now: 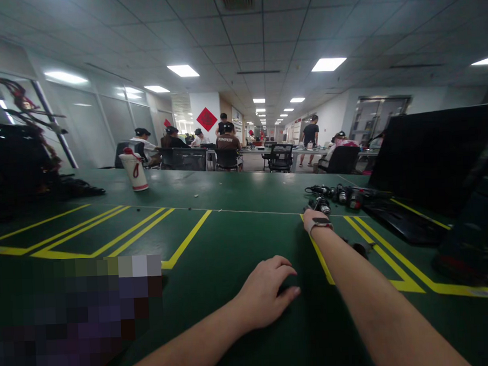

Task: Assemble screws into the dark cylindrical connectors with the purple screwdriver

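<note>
My left hand [268, 290] rests palm down on the green tabletop [230, 243], fingers loosely curved and thumb apart, with nothing in it. Stretched forward to the right is my right hand [312, 221], with a watch [321, 221] on its wrist. It is at a black-and-silver cylindrical object [321, 204], which shows just past the hand. The right fingers are mostly hidden, so I cannot see whether they grip it. Behind that lie several similar black-and-silver parts [341, 194] with cables. A small black object [360, 249] sits partly behind my right forearm.
A white cup [134, 170] with a red strap stands at the far left. Yellow tape lines [187, 239] mark the table. At right are a dark monitor [432, 158] and a flat black object [403, 219]. A pixelated patch covers the lower left. People sit beyond the table.
</note>
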Tool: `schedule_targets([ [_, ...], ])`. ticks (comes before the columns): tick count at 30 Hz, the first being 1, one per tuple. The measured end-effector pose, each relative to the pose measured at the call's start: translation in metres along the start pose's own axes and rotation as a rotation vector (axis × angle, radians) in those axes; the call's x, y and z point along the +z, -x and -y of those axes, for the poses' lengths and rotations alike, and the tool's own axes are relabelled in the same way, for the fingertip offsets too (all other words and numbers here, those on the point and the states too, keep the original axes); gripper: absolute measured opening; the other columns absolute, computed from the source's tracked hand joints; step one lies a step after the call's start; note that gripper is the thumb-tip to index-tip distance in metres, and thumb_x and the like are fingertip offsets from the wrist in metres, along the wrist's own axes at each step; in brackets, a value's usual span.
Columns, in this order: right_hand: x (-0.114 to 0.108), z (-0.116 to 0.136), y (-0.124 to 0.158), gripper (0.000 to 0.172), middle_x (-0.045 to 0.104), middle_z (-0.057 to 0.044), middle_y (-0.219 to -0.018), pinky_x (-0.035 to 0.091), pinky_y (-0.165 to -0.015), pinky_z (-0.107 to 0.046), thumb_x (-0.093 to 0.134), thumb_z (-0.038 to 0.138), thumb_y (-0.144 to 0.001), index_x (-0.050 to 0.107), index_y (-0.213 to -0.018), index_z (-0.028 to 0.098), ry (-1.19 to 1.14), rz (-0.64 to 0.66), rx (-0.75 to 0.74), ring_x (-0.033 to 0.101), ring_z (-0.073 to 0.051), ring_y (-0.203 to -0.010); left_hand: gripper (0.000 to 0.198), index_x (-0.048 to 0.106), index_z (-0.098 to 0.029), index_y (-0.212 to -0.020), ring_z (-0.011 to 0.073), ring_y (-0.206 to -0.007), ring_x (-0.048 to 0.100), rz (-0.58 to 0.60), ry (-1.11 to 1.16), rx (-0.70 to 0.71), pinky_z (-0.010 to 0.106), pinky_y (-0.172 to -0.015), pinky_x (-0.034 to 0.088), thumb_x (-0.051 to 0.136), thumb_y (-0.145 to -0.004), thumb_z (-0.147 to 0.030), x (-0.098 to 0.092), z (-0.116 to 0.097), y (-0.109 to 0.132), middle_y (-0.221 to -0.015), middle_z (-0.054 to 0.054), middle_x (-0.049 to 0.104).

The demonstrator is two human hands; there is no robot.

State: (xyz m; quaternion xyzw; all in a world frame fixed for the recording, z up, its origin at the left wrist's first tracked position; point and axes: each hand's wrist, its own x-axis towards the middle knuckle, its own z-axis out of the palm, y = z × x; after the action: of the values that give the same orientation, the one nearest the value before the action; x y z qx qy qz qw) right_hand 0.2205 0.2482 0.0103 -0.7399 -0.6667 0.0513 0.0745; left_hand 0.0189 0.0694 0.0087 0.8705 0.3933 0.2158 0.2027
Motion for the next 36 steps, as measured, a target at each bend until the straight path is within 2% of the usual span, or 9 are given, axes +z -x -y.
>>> schedule_targets([
  [4, -0.005, 0.005, 0.009, 0.029, 0.057, -0.01, -0.115, 0.05, -0.079, -0.04, 0.055, 0.027, -0.088, 0.053, -0.114, 0.014, 0.003, -0.001, 0.005, 0.059, -0.021, -0.095, 0.026, 0.061, -0.022, -0.105, 0.0236, -0.105, 0.051, -0.022, 0.131, -0.032, 0.039, -0.09, 0.04, 0.055, -0.081, -0.028, -0.002, 0.0, -0.001, -0.115, 0.006, 0.058],
  [10, -0.011, 0.023, 0.032, 0.029, 0.057, -0.009, -0.115, 0.05, -0.079, -0.04, 0.055, 0.027, -0.088, 0.053, -0.114, 0.015, -0.123, -0.007, -0.102, 0.059, -0.022, -0.096, 0.021, 0.066, -0.019, -0.095, 0.0218, -0.093, 0.057, -0.217, 0.606, -0.31, 0.035, -0.083, 0.043, 0.06, -0.077, -0.028, -0.001, 0.015, -0.009, -0.099, 0.006, 0.064],
  [13, 0.0, 0.037, 0.06, 0.025, 0.058, -0.007, -0.112, 0.051, -0.078, -0.039, 0.054, 0.027, -0.089, 0.055, -0.112, 0.016, -0.248, -0.013, -0.176, 0.06, -0.02, -0.093, 0.028, 0.059, -0.016, -0.106, 0.0225, -0.1, 0.056, -0.364, 0.747, -0.423, 0.036, -0.086, 0.043, 0.056, -0.081, -0.028, 0.003, 0.023, -0.015, -0.109, 0.01, 0.061],
  [17, 0.022, 0.053, 0.112, 0.018, 0.062, -0.003, -0.092, 0.052, -0.062, -0.03, 0.053, 0.027, -0.089, 0.057, -0.1, 0.013, -0.453, -0.046, -0.315, 0.061, -0.014, -0.072, 0.035, 0.051, -0.014, -0.114, 0.0206, -0.097, 0.059, -0.539, 0.977, -0.5, 0.035, -0.085, 0.047, 0.056, -0.083, -0.029, 0.008, 0.031, -0.021, -0.112, 0.013, 0.059],
  [20, 0.029, 0.059, 0.144, 0.004, 0.056, 0.002, -0.07, 0.045, -0.056, -0.024, 0.056, 0.013, -0.081, 0.055, -0.08, 0.016, -0.56, -0.154, -0.425, 0.055, -0.013, -0.062, 0.026, 0.054, -0.012, -0.103, 0.0179, -0.083, 0.064, -0.593, 1.142, -0.503, 0.034, -0.081, 0.05, 0.058, -0.083, -0.028, 0.007, 0.036, -0.023, -0.097, 0.011, 0.064],
  [25, 0.028, 0.063, 0.163, 0.02, 0.053, 0.003, -0.066, 0.036, -0.055, -0.023, 0.05, 0.002, -0.069, 0.044, -0.066, 0.021, -0.635, -0.237, -0.597, 0.051, -0.014, -0.061, 0.004, 0.057, -0.014, -0.085, 0.0154, -0.072, 0.066, -0.622, 1.32, -0.464, 0.031, -0.073, 0.053, 0.059, -0.081, -0.015, -0.001, 0.038, -0.021, -0.082, 0.007, 0.067],
  [27, 0.029, 0.064, 0.162, 0.021, 0.053, 0.003, -0.066, 0.036, -0.056, -0.023, 0.049, 0.001, -0.067, 0.043, -0.067, 0.021, -0.65, -0.237, -0.629, 0.051, -0.014, -0.061, 0.009, 0.056, -0.017, -0.086, 0.0139, -0.072, 0.066, -0.643, 1.345, -0.434, 0.029, -0.072, 0.053, 0.057, -0.08, -0.009, -0.004, 0.037, -0.02, -0.082, 0.005, 0.067],
  [32, 0.034, 0.062, 0.156, 0.021, 0.057, 0.001, -0.069, 0.039, -0.056, -0.024, 0.044, 0.0, -0.072, 0.044, -0.071, 0.022, -0.713, -0.23, -0.565, 0.054, -0.016, -0.062, 0.022, 0.056, -0.02, -0.09, 0.0155, -0.077, 0.067, -0.667, 1.28, -0.336, 0.032, -0.075, 0.052, 0.058, -0.075, -0.005, -0.009, 0.037, -0.018, -0.084, 0.001, 0.067],
  [36, 0.035, 0.055, 0.149, 0.021, 0.061, -0.002, -0.081, 0.045, -0.064, -0.028, 0.042, 0.0, -0.077, 0.047, -0.078, 0.021, -0.764, -0.236, -0.449, 0.059, -0.017, -0.074, 0.028, 0.059, -0.02, -0.088, 0.0181, -0.085, 0.064, -0.7, 1.096, -0.269, 0.034, -0.082, 0.048, 0.064, -0.066, -0.005, -0.016, 0.037, -0.015, -0.085, 0.0, 0.066],
])
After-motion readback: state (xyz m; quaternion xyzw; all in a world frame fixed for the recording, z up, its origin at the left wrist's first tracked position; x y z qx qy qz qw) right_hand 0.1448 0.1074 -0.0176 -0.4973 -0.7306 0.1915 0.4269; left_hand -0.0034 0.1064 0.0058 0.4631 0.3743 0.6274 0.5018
